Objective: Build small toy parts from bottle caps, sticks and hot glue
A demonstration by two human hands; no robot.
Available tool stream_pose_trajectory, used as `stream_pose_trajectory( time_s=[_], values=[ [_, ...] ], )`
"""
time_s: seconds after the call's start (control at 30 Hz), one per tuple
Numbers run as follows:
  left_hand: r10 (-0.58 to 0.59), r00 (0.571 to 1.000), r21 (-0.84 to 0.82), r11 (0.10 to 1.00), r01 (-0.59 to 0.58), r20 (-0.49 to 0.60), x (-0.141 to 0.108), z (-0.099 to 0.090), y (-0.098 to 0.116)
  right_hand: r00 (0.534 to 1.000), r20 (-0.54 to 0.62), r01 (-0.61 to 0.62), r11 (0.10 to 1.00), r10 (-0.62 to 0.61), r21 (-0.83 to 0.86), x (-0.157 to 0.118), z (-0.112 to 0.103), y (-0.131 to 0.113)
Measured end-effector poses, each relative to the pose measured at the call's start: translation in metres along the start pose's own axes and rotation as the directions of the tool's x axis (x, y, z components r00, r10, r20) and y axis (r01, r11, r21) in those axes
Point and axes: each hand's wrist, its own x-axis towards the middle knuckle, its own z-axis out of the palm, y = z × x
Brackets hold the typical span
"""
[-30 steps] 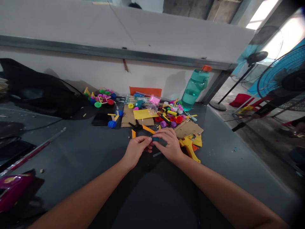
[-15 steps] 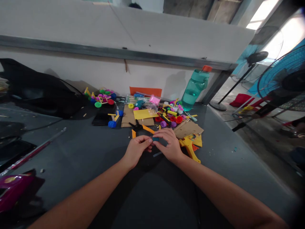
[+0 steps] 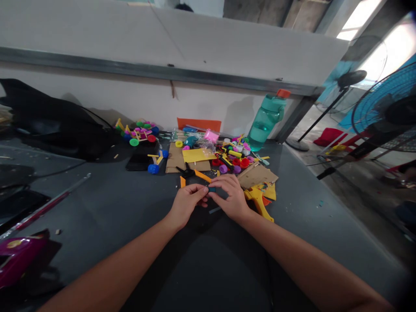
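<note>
This looks like a makeshift craft workshop. The long grey tabletop (image 3: 97, 203) carries orange-handled pliers (image 3: 202, 175), cardboard scraps (image 3: 256, 175), wooden sticks (image 3: 247, 170) and heaps of coloured plastic bottle caps (image 3: 235, 162). Behind the tabletop runs a plain white wall (image 3: 146, 97) with a metal rail (image 3: 146, 71) along it. To the tabletop's right, pedestal fans (image 3: 386, 108) stand on a bare concrete floor (image 3: 357, 186).

Glare pouring through overexposed daylit opening (image 3: 388, 54), upper right! Soft shadows across grey worktable (image 3: 97, 203), white wall (image 3: 97, 99) bowing toward frame edges, corners going dark.
</note>
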Motion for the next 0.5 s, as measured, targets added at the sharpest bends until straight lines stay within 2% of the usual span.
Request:
stream_pose_trajectory(
  time_s=[0.5],
  values=[
    [-0.013,0.999,-0.029,0.999,0.015,0.048,0.0018,-0.0012,0.0003,1.000,0.030,0.007,1.000,-0.007,-0.021,-0.0005,0.0008,-0.0002]
  ],
)
